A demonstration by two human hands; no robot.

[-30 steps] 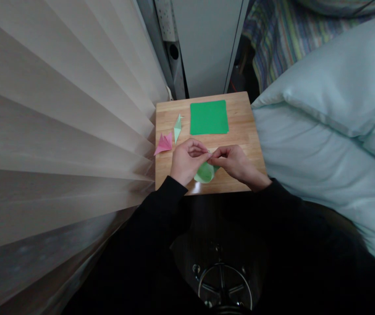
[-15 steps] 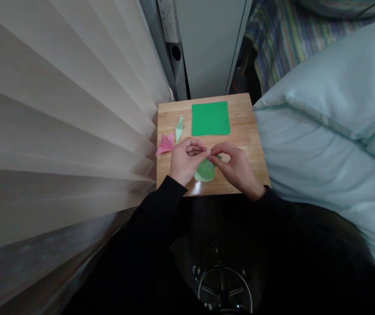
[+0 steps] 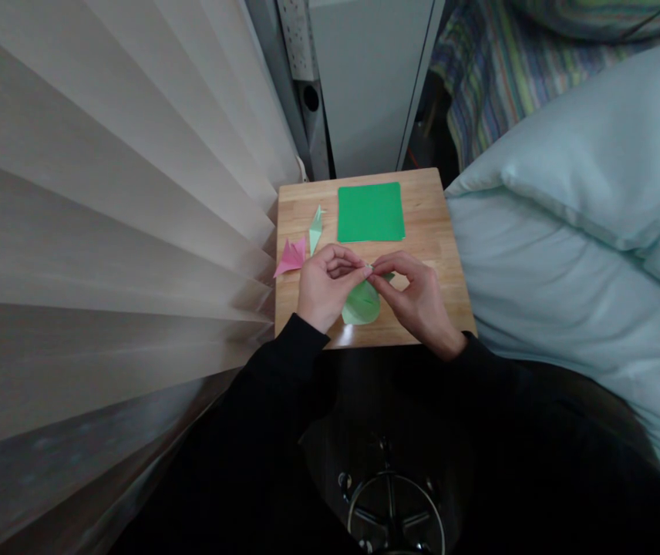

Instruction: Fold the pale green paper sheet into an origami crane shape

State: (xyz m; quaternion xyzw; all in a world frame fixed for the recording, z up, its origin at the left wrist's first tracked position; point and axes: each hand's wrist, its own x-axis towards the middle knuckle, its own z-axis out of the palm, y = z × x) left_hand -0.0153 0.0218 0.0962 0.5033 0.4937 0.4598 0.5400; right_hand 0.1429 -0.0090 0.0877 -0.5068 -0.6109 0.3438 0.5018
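Note:
Between my hands is a light green piece of paper [image 3: 361, 305], its lower part rounded and curled toward me. My left hand [image 3: 330, 284] pinches its upper edge between thumb and fingers. From the other side, my right hand [image 3: 411, 293] grips the same edge, fingertips almost touching those of the left. A small corner of the paper pokes out by the right fingers; the pinched part is hidden. Left of my left hand lie a pink folded paper figure [image 3: 291, 256] and a slim pale green folded paper figure [image 3: 315, 229].
A stack of green paper squares [image 3: 371, 212] lies toward the back of the small wooden table [image 3: 422, 185]. A pleated curtain [image 3: 133, 193] hangs along the left. Pale blue bedding [image 3: 567, 231] borders the right side, and a grey cabinet [image 3: 373, 85] stands behind.
Both hands keep their pinch on the green paper with hardly any movement. The paper's rounded lower part has shifted slightly, and the whole view has moved a little.

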